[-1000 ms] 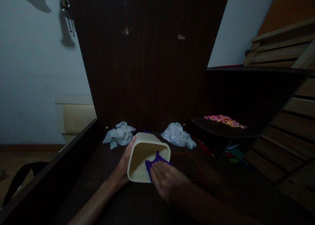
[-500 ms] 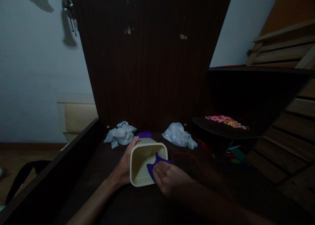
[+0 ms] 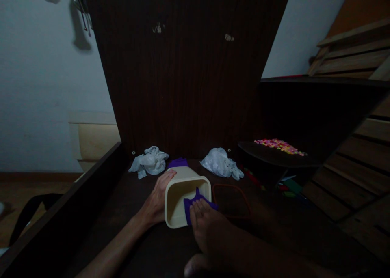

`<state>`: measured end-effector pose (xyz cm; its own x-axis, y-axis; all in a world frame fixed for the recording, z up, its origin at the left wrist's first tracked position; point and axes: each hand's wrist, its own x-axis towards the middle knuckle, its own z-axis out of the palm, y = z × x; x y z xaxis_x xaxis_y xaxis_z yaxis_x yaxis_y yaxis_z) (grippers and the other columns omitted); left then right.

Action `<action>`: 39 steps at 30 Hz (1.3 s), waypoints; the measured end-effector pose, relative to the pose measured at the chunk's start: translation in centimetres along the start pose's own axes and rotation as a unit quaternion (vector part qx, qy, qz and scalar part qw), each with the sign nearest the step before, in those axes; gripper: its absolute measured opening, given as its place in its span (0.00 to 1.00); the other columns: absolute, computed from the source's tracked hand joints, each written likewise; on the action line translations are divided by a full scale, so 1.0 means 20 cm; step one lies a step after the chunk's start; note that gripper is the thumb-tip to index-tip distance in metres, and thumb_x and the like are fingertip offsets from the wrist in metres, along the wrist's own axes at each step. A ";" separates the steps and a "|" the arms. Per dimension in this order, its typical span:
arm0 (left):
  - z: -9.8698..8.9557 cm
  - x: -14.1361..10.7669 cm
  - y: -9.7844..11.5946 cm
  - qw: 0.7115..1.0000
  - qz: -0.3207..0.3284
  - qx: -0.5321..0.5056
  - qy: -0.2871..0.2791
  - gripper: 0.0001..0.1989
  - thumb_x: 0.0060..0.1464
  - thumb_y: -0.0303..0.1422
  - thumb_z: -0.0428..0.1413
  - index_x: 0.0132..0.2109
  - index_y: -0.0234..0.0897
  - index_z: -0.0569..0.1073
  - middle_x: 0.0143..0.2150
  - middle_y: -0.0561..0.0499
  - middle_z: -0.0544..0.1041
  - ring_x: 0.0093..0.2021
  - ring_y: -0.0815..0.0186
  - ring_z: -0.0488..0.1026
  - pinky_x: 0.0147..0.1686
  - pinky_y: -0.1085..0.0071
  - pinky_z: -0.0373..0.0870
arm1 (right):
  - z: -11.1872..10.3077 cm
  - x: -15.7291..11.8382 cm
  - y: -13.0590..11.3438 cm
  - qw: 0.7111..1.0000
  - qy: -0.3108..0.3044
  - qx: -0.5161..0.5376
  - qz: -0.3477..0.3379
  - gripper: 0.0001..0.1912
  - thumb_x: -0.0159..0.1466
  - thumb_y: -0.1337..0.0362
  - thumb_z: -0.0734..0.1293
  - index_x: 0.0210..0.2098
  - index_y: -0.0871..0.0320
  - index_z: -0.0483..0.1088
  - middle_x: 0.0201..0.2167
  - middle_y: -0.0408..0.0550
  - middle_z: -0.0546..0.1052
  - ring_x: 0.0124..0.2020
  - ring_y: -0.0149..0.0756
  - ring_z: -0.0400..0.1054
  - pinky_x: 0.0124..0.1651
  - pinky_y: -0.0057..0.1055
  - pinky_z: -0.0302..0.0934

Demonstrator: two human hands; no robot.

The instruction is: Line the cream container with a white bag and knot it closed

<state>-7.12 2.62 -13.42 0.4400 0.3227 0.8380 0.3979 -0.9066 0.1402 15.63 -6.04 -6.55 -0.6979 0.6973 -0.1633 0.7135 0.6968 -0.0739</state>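
On the dark wooden table [image 3: 128, 213], the left hand [image 3: 157, 199] wraps its fingers around the tipped cream plastic container [image 3: 183, 195], while the right hand [image 3: 210, 229] presses a purple cloth [image 3: 195, 201] inside with flat fingers; too hard a push could slide it away.

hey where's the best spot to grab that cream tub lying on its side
Probably the left wall just behind the rim, from the left: the cream tub lies tipped, mouth toward the camera, and the left hand clasps it there, while the right hand presses a purple cloth into the mouth.
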 end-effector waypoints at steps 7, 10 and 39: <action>0.01 0.02 0.03 0.999 0.031 0.017 0.009 0.43 0.61 0.38 0.60 0.74 0.35 0.47 0.64 0.29 0.67 0.68 0.41 0.63 0.63 0.36 0.64 | -0.13 0.26 0.02 0.987 -0.111 0.107 0.041 0.70 0.43 0.33 0.75 0.71 0.72 0.54 0.71 0.74 0.54 0.70 0.70 0.51 0.70 0.55 0.50; 0.02 0.01 0.03 0.999 0.034 0.026 0.022 0.43 0.61 0.37 0.60 0.74 0.36 0.47 0.65 0.30 0.66 0.68 0.43 0.63 0.63 0.37 0.65 | -0.17 0.39 0.02 0.978 -0.185 0.095 0.032 0.65 0.46 0.32 0.74 0.68 0.72 0.60 0.69 0.73 0.59 0.70 0.71 0.51 0.70 0.58 0.49; 0.03 -0.01 0.03 0.999 0.024 0.023 0.017 0.42 0.61 0.37 0.60 0.74 0.38 0.47 0.65 0.31 0.65 0.69 0.43 0.62 0.63 0.36 0.65 | -0.13 0.36 -0.04 0.991 -0.101 0.086 0.028 0.66 0.50 0.39 0.76 0.71 0.79 0.50 0.70 0.77 0.56 0.72 0.65 0.50 0.73 0.50 0.44</action>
<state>-6.60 2.21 -13.80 0.4317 0.2679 0.8613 0.4134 -0.9075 0.0751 9.89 -1.20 -5.12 -0.6421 0.6744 -0.3646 0.7633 0.6068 -0.2219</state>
